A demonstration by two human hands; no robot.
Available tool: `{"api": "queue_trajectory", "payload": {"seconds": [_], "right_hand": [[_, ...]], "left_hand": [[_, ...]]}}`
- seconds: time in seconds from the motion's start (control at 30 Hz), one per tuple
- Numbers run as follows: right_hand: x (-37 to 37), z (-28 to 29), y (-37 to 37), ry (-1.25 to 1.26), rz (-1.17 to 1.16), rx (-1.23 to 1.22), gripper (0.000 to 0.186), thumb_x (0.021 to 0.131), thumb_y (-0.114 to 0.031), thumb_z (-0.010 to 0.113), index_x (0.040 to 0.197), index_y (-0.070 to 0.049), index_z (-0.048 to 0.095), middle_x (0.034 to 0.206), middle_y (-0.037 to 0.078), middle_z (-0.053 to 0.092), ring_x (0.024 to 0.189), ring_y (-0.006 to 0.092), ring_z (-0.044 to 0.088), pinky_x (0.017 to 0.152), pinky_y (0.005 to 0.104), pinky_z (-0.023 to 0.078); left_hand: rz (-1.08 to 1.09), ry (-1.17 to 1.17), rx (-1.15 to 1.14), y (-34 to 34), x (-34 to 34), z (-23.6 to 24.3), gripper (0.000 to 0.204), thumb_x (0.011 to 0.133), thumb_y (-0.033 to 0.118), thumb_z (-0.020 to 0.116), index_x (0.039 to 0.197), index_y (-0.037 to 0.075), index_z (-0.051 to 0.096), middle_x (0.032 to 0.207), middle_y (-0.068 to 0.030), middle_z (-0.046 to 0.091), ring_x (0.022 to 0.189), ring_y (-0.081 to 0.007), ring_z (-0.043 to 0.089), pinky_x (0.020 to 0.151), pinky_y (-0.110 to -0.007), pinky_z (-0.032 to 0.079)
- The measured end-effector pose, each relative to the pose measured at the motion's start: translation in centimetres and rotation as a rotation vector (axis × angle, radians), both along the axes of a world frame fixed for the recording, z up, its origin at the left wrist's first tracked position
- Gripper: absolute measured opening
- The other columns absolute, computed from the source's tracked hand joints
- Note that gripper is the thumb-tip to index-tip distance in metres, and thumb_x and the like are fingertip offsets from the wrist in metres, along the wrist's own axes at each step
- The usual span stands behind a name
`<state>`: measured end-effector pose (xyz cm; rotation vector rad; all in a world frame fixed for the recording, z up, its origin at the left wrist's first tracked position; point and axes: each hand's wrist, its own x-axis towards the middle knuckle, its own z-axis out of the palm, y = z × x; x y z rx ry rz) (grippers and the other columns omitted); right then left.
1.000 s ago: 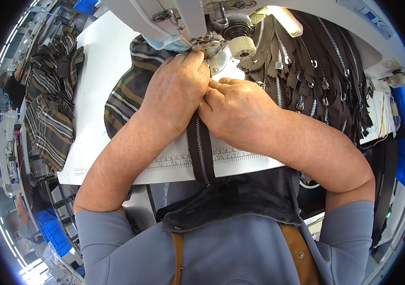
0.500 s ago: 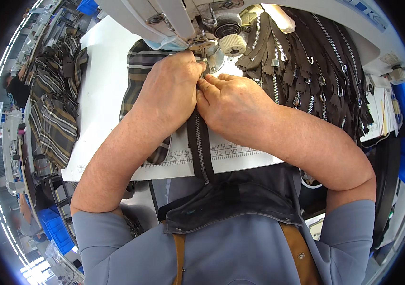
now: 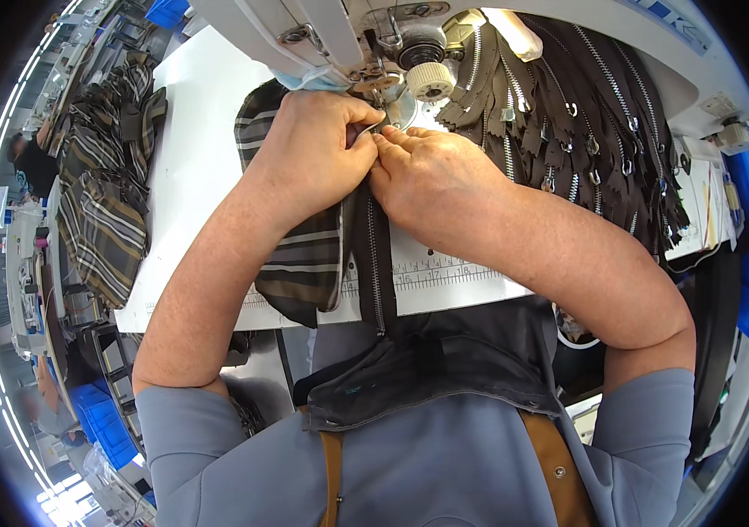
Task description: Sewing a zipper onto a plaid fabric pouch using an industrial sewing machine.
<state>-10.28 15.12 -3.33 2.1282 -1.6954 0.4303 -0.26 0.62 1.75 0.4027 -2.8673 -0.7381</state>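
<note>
Where one zipper (image 3: 373, 263) overhangs, white ruled table (image 3: 194, 105), striped cloth (image 3: 302, 272), blue bin (image 3: 102, 423).

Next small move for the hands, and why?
Probably ease the striped fabric against the zipper just below the fingertips. The left hand appears to pinch the fabric, and the right hand sits close beside it, before the sewing machine. Nearer the table's front edge, a narrow gap separates fabric and zipper.
</note>
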Motion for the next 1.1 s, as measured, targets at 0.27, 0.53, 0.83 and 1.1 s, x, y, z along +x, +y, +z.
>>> {"api": "queue_trajectory", "payload": {"seconds": [0.27, 0.53, 0.83, 1.1], "right_hand": [[0.0, 0.3, 0.5, 0.008, -0.014, 0.224, 0.036, 0.073, -0.016, 0.066, 0.095, 0.012, 0.071, 0.107, 0.035, 0.066, 0.105, 0.0402, 0.068, 0.087, 0.0408, 0.057], [0.9, 1.0, 1.5, 0.141, -0.004, 0.183, 0.045, 0.077, -0.019, 0.064, 0.107, 0.014, 0.07, 0.12, 0.04, 0.06, 0.12, 0.0493, 0.059, 0.102, 0.0491, 0.049], [5.4, 1.7, 5.8, 0.207, -0.029, 0.252, 0.044, 0.084, -0.017, 0.056, 0.109, 0.018, 0.064, 0.123, 0.039, 0.06, 0.123, 0.0484, 0.057, 0.108, 0.054, 0.044], [7.7, 1.1, 7.8, 0.067, 0.012, 0.148, 0.052, 0.081, -0.018, 0.058, 0.118, 0.017, 0.064, 0.119, 0.035, 0.064, 0.115, 0.0479, 0.063, 0.102, 0.0538, 0.049]], "left_hand": [[-0.096, 0.041, 0.151, -0.3, 3.0, -0.5, 0.049, 0.084, 0.025, 0.072, 0.125, -0.002, 0.066, 0.12, -0.0154, 0.065, 0.107, -0.0233, 0.063, 0.093, -0.033, 0.05], [-0.274, -0.22, -0.215, 4.6, 10.5, 0.2, 0.106, 0.078, 0.048, 0.075, 0.155, -0.005, 0.024, 0.161, -0.0234, 0.027, 0.15, -0.0376, 0.026, 0.12, -0.058, 0.019], [-0.245, -0.153, -0.359, 5.9, 10.6, 1.3, 0.081, 0.071, 0.02, 0.068, 0.145, -0.003, 0.044, 0.147, -0.0221, 0.049, 0.135, -0.0354, 0.049, 0.111, -0.05, 0.04], [-0.173, 0.036, -0.39, 6.5, 9.9, 0.4, 0.052, 0.079, -0.001, 0.061, 0.131, -0.003, 0.06, 0.135, -0.0145, 0.062, 0.124, -0.0325, 0.058, 0.101, -0.041, 0.049]]}}
